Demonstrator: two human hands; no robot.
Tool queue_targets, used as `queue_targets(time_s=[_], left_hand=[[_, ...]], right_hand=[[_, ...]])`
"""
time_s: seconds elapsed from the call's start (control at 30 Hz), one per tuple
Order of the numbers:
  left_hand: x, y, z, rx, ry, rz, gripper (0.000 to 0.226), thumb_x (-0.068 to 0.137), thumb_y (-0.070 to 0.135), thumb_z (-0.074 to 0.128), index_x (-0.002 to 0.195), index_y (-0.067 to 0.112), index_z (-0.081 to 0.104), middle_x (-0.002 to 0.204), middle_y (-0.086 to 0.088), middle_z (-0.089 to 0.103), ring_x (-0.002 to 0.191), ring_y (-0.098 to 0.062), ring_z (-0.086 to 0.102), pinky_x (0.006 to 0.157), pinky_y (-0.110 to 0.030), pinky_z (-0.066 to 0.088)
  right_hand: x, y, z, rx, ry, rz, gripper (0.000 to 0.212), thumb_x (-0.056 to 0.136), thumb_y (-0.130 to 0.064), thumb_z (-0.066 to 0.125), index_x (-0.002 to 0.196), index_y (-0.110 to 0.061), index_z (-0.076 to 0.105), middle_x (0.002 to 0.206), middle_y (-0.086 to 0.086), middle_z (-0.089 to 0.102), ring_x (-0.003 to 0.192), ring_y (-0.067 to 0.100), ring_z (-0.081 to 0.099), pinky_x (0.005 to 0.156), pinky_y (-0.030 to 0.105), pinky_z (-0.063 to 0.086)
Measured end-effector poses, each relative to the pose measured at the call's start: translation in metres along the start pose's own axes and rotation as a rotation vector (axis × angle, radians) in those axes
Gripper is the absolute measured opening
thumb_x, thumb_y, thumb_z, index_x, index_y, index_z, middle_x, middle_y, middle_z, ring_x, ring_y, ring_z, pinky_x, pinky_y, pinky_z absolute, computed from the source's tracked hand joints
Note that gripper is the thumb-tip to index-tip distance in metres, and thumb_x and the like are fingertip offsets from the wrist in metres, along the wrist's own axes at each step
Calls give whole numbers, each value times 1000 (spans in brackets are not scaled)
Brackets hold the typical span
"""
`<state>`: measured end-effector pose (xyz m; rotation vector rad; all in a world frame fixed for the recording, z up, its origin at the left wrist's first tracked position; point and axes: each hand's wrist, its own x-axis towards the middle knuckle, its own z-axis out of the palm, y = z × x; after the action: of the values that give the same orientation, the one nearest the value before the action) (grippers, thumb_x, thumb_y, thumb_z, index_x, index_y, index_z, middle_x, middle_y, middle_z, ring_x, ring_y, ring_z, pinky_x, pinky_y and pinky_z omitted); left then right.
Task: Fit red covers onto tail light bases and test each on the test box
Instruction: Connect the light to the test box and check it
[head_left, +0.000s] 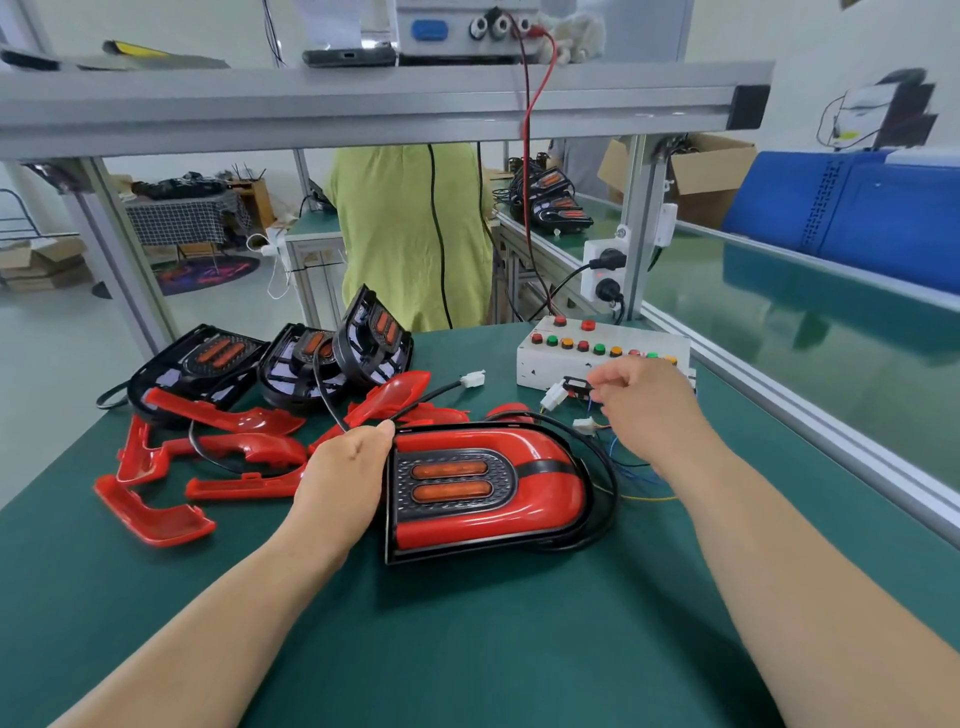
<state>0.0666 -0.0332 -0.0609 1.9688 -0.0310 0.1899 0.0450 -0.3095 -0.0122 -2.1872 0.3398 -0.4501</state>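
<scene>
A tail light (488, 493) with its red cover fitted lies on the green mat in front of me. My left hand (345, 473) grips its left edge and pinches the black cable (332, 410) that ends in a white plug (474, 379). My right hand (644, 410) pinches a black connector (576, 385) among the loose leads just in front of the white test box (597, 353), whose top carries red, green and orange buttons. Several loose red covers (223, 452) lie to the left. Three bare black bases (270, 364) lean behind them.
An aluminium frame rail (363, 104) crosses overhead with a power supply (467, 26) on it. A power strip (605, 270) is fixed to the post right of the box. A person in a yellow-green shirt (410, 234) stands across the bench. A conveyor with a blue crate (852, 213) runs along the right.
</scene>
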Motion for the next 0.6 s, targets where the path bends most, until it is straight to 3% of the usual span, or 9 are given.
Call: queue_targets(time_s=[0.1, 0.23, 0.4, 0.6], left_hand=[[-1, -1, -1, 4, -4, 0, 44, 99, 41, 48, 67, 11, 47, 58, 10, 47, 58, -11, 42, 65, -34, 37], [-1, -1, -2, 48, 14, 5, 40, 99, 41, 48, 70, 13, 51, 54, 12, 49, 58, -12, 43, 64, -34, 38], [-1, 0, -2, 32, -6, 5, 42, 99, 41, 48, 68, 13, 53, 57, 11, 52, 55, -3, 45, 65, -34, 39], [-3, 1, -3, 13, -20, -1, 44, 99, 42, 48, 74, 6, 53, 64, 4, 54, 65, -15, 49, 68, -35, 41]], right_hand=[[8, -9, 0, -294, -87, -46, 33, 93, -2, 52, 114, -17, 72, 122, 7, 67, 109, 25, 61, 93, 30, 47], [3, 2, 11, -410, -130, -9, 43, 88, 3, 52, 121, -19, 68, 126, 9, 64, 115, 29, 58, 97, 36, 47], [3, 18, 14, -514, -88, -25, 46, 83, 3, 56, 121, -19, 67, 124, 9, 64, 113, 30, 57, 88, 34, 47], [7, 31, 10, -560, -78, 37, 22, 88, -15, 62, 104, -28, 70, 111, 3, 69, 101, 27, 61, 73, 30, 45]])
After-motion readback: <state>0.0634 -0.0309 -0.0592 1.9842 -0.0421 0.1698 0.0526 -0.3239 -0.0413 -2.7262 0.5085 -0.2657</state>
